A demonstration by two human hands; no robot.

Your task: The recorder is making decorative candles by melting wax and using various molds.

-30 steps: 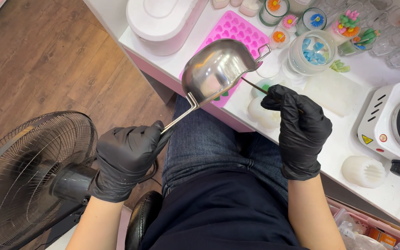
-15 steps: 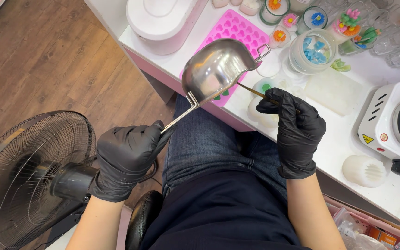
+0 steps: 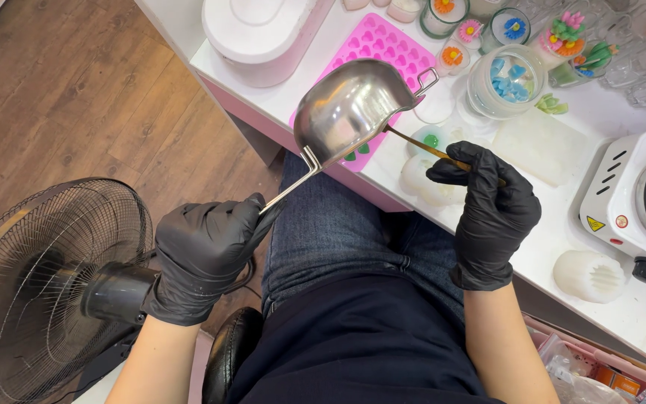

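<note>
From the head camera we see our left hand (image 3: 202, 254), in a smooth black glove, with its fingers wrapped tight around the thin wire handle of a polished steel melting pot (image 3: 349, 111), which hangs tilted above the near edge of the white tabletop (image 3: 562, 224) and over a pink silicone mould (image 3: 383, 52) dimpled with heart shapes. Our right hand (image 3: 491, 217), gloved the same, pinches a slim brown stirring stick (image 3: 424, 148) between its fingers; the stick's far tip touches the pot's rim beside the spout. Below the stick sits a soft white mould (image 3: 424, 179) with a green centre. Far right stands a white hotplate (image 3: 633, 198); near left, a black wire-caged fan (image 3: 46, 284).
</note>
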